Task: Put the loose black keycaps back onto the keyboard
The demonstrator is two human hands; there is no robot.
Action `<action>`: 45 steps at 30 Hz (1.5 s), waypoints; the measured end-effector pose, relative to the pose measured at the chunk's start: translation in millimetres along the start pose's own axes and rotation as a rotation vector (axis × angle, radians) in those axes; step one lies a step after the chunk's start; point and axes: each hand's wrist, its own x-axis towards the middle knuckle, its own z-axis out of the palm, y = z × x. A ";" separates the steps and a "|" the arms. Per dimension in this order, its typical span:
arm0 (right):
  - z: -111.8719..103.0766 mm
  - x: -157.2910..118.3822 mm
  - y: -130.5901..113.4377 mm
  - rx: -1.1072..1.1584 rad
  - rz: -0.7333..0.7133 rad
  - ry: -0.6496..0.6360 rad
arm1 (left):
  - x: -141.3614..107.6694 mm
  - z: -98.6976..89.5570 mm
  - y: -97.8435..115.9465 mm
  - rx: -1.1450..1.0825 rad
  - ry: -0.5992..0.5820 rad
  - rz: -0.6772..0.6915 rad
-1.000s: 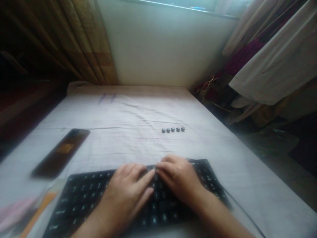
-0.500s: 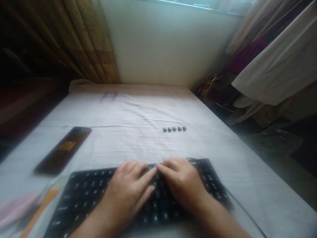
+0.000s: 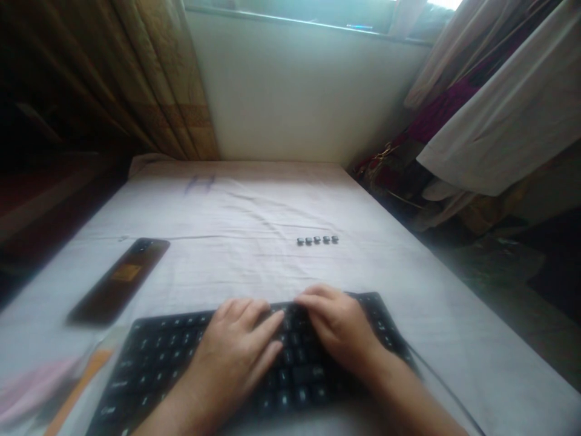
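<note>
Along the near side of the white cloth [image 3: 245,260], one black keyboard [image 3: 295,357] lies under both hands: the left hand [image 3: 236,345] on its middle, thumb and forefinger apart; the right hand [image 3: 340,324] near its back edge, fingers bunched, pinch impossible to tell. One phone [image 3: 120,281] lies beyond its left corner. Farther, five small dark pieces [image 3: 317,240] form a row, open cloth around them reaching the wall [image 3: 290,97].
</note>
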 end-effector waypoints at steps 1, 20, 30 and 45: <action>-3.0 0.9 3.2 0.020 0.017 0.014 | 0.0 -0.1 0.0 -0.004 0.003 -0.004; -9.8 75.0 69.8 -0.419 0.155 -0.114 | -0.4 3.1 -6.6 0.123 0.105 0.093; -0.1 101.3 75.1 -0.515 0.169 -0.227 | -6.7 6.7 -14.4 0.220 0.030 0.141; -14.0 85.0 46.0 -0.404 0.205 -0.231 | -4.9 6.1 -12.3 0.181 0.093 0.109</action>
